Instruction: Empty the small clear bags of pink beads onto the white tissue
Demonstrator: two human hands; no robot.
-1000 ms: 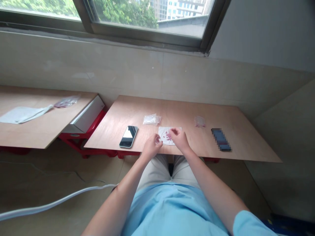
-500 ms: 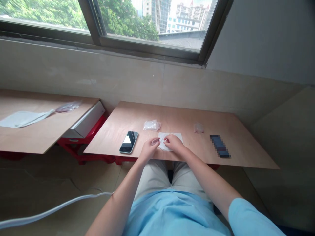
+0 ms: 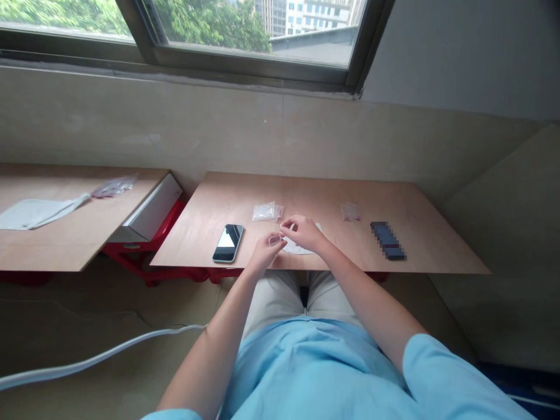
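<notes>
My left hand (image 3: 265,252) holds a small clear piece (image 3: 275,239) between thumb and fingers, above the front part of the table (image 3: 315,192). Close beside it, my right hand (image 3: 303,231) has its thumb and fingertips pinched together over the clear piece's upper right end. Whatever is in that pinch is too small to name. A white sheet (image 3: 301,249) lies under my right hand and is partly covered by it. Behind my hands is a stack of clear plastic packets (image 3: 268,212).
A phone (image 3: 228,242) lies left of my hands. To the right are a small clear bag (image 3: 350,212) and a dark pixelated object (image 3: 388,240). A second table (image 3: 44,251) at the left bears white cloth or paper (image 3: 39,213) and a plastic bag (image 3: 114,186).
My right hand has moved up and left, over my left hand's fingertips. My left hand still holds the clear piece. The head view has shifted slightly.
</notes>
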